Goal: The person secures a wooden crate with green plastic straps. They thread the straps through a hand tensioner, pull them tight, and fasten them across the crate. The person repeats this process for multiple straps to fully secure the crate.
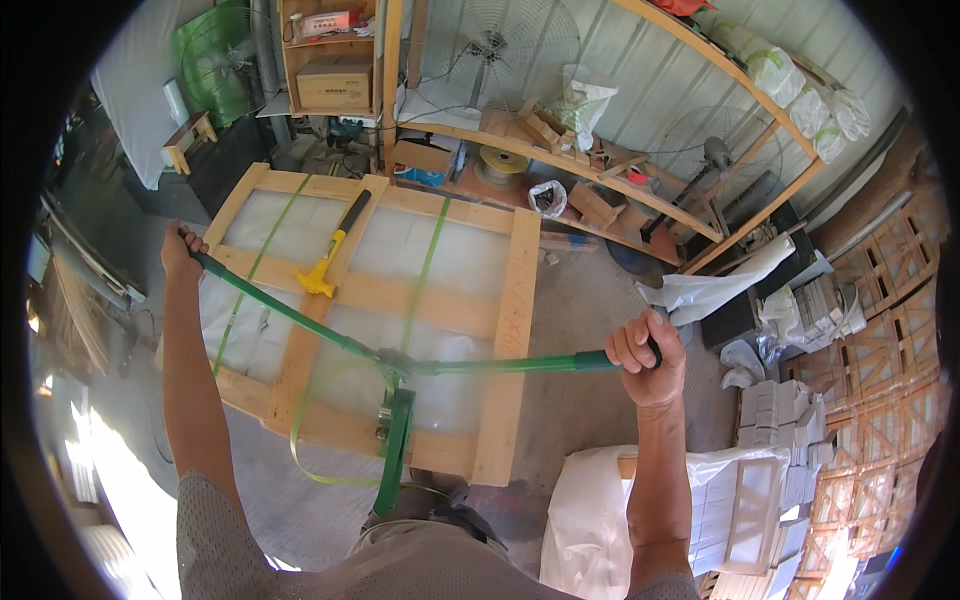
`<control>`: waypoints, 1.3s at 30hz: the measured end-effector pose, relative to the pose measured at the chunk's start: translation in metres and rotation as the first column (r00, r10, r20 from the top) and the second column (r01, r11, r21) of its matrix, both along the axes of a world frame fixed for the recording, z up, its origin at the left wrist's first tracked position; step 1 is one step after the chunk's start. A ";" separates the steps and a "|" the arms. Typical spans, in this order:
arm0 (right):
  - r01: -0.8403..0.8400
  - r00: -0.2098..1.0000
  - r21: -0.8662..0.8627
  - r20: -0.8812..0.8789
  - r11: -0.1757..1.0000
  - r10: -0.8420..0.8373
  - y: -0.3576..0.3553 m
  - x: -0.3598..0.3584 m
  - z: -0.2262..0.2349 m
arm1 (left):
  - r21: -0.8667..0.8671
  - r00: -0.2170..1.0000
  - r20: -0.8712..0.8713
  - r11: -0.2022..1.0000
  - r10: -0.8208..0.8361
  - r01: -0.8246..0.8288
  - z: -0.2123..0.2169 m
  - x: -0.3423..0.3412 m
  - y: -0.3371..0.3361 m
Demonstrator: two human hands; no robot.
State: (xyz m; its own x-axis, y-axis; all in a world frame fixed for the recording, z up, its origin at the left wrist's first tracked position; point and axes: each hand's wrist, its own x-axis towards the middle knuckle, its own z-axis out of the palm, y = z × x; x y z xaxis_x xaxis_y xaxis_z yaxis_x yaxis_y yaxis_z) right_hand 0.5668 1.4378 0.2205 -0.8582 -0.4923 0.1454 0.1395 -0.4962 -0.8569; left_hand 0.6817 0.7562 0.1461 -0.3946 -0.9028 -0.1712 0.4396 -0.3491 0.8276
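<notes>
My left hand (182, 250) is closed round the end of one long handle of a green strapping sealer (290, 312), out to the left. On the right, my right hand (648, 358) grips the dark end of the other handle. The handles are spread wide, and the tool's head (396, 400) sits over the near side of a wooden crate (510, 350) in front of me. Green straps (427, 255) run across the crate, with a loose loop hanging at its near edge. A yellow claw hammer (325, 262) with a black grip lies on the slats.
Wooden shelving (560, 152) behind the crate holds a spool (500, 165), wood offcuts and bags. A fan (487, 50) stands at the back. White-wrapped goods (590, 510) and stacked grey boxes (780, 415) are at the right. A cardboard box (335, 82) sits on the upper left shelf.
</notes>
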 end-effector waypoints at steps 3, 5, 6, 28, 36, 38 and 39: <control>-0.030 0.999 0.033 -0.029 0.999 0.031 -0.003 -0.002 0.003 | 0.047 1.000 0.016 0.999 0.020 -0.021 0.005 0.002 0.008; -0.059 0.997 0.034 -0.053 0.998 0.061 -0.003 -0.001 0.004 | 0.077 0.998 0.002 0.995 0.058 -0.058 0.008 0.003 0.012; -0.056 0.996 0.041 -0.074 0.998 0.059 -0.004 -0.001 0.005 | 0.071 0.999 0.007 0.996 0.048 -0.048 0.010 0.004 0.013; -0.439 0.794 0.062 -0.440 0.897 0.419 -0.010 0.008 0.013 | -0.123 0.978 0.069 0.974 0.198 -0.189 0.070 0.018 0.090; -0.231 0.674 0.249 -0.656 0.941 0.339 -0.048 0.041 0.033 | -0.171 0.953 -0.018 0.938 0.304 -0.302 0.095 0.060 0.155; -0.296 0.710 0.273 -0.578 0.915 0.403 -0.056 0.047 0.041 | -0.179 0.947 -0.043 0.930 0.319 -0.321 0.097 0.068 0.164; -0.277 0.721 0.330 -0.550 0.903 0.422 -0.063 0.051 0.047 | -0.180 0.942 -0.048 0.925 0.331 -0.334 0.098 0.070 0.170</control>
State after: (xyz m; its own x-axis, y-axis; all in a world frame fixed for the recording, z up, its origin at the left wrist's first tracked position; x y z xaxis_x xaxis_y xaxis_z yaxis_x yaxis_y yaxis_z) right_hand 0.6174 1.3750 0.2673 -0.3899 -0.8189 0.4211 -0.3069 -0.3156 -0.8979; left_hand 0.7517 0.9258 0.2444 -0.0676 -0.9976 0.0136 0.5183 -0.0235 0.8549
